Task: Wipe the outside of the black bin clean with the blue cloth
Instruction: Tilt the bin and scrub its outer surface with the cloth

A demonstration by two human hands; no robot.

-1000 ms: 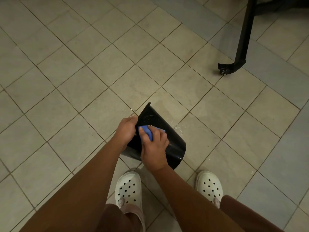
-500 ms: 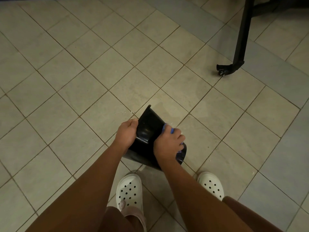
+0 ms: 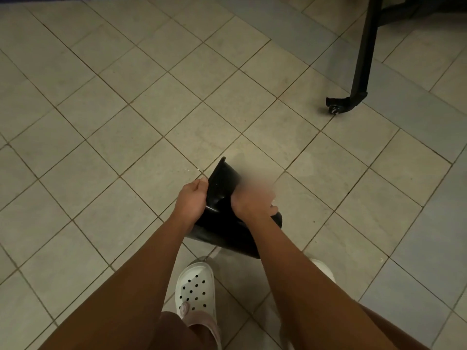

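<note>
Looking down on a tiled floor (image 3: 126, 122). Black bin (image 3: 227, 231) tilted over the tiles, just ahead of two white clogs (image 3: 195, 286). Left hand (image 3: 192, 198) curled round the bin's left edge. Right hand (image 3: 249, 204) against the bin's outer wall on the right side, smeared by motion, fingers too blurred to read. Right forearm crossing over bin and one clog. Top right, well apart: a black leg (image 3: 364, 59) ending in a caster (image 3: 334, 111)

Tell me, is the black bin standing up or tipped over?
Tipped over. The black bin lies slanted, its long side facing up, while the left hand grips one edge. The right hand is blurred.
</note>
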